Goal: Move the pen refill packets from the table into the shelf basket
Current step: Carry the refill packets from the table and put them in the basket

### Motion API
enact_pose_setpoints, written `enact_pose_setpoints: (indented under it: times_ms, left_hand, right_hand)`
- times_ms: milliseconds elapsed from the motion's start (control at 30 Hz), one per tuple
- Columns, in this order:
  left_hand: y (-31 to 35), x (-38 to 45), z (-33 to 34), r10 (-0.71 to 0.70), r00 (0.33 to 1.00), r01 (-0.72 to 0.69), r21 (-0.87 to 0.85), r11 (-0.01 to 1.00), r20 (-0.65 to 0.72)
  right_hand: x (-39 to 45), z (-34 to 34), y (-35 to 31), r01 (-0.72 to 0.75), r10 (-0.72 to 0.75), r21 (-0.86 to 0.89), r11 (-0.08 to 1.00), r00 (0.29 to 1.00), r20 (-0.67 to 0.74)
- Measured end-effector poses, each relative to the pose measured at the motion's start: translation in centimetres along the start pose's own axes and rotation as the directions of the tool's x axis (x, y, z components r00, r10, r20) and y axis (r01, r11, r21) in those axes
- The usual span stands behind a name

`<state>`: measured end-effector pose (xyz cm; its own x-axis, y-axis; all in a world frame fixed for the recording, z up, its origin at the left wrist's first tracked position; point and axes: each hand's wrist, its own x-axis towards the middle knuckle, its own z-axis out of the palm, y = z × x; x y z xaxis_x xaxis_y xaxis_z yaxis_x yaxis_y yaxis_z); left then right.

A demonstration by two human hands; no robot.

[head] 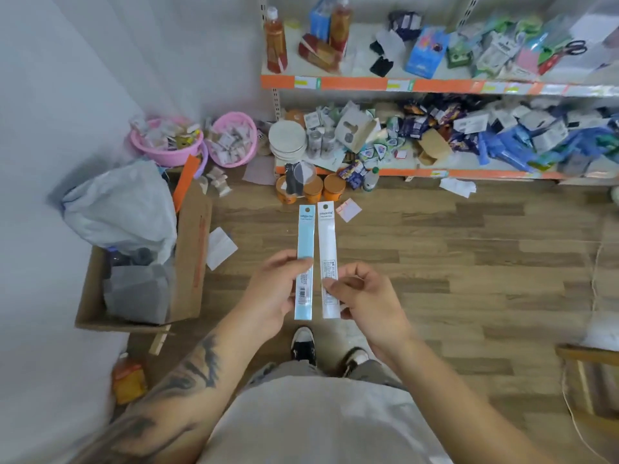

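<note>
Two long, narrow pen refill packets are held upright side by side above the wooden floor. My left hand (273, 289) pinches the light blue packet (305, 239) near its lower end. The white packet (326, 236) is pinched near its lower end by my right hand (363, 298). Both packets have a hang hole at the top and small print lower down. Two pink baskets (167, 152) (231, 139) full of small packets sit on the floor at the far left of the shelf. No table shows in this view.
A shelf unit (368, 83) with orange edge strips holds bottles, boxes and piles of packaged goods. Orange jars (315, 189) stand on the floor before it. A cardboard box (191, 262) with grey bags lies at the left. My shoes (303, 343) are below the packets.
</note>
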<state>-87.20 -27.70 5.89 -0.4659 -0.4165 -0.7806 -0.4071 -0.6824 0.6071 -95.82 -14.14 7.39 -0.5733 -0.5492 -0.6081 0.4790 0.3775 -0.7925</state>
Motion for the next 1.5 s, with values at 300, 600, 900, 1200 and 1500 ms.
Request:
enact_pose_setpoints:
  times_ms: [300, 600, 900, 1200, 1500]
  left_hand:
    - [4.6, 5.3, 7.6, -0.009, 1.000, 0.009, 0.012, 1.000, -0.015]
    - [13.6, 9.1, 19.9, 0.272, 0.962, -0.273, 0.064, 0.960, 0.024]
    - [22.0, 12.0, 29.0, 0.503, 0.862, -0.505, -0.028, 0.862, -0.064]
    - [32.4, 14.3, 32.7, 0.659, 0.750, -0.661, -0.027, 0.750, -0.061]
    - [49.4, 14.5, 34.4, 0.826, 0.547, -0.791, -0.241, 0.562, 0.132]
  right_hand:
    - [6.2, -6.4, -4.0, -0.037, 0.040, 0.045, 0.998, 0.997, -0.065]
    - [14.1, -16.1, -15.2, 0.134, -0.135, -0.041, 0.990, 0.991, -0.022]
    - [20.4, -22.4, -25.7, 0.314, -0.311, -0.029, 0.949, 0.947, 0.079]
    - [25.5, -22.5, -36.3, 0.535, -0.532, -0.031, 0.845, 0.844, 0.059]
    - [27.2, -18.2, -52.9, 0.841, -0.840, 0.019, 0.541, 0.540, 0.049]
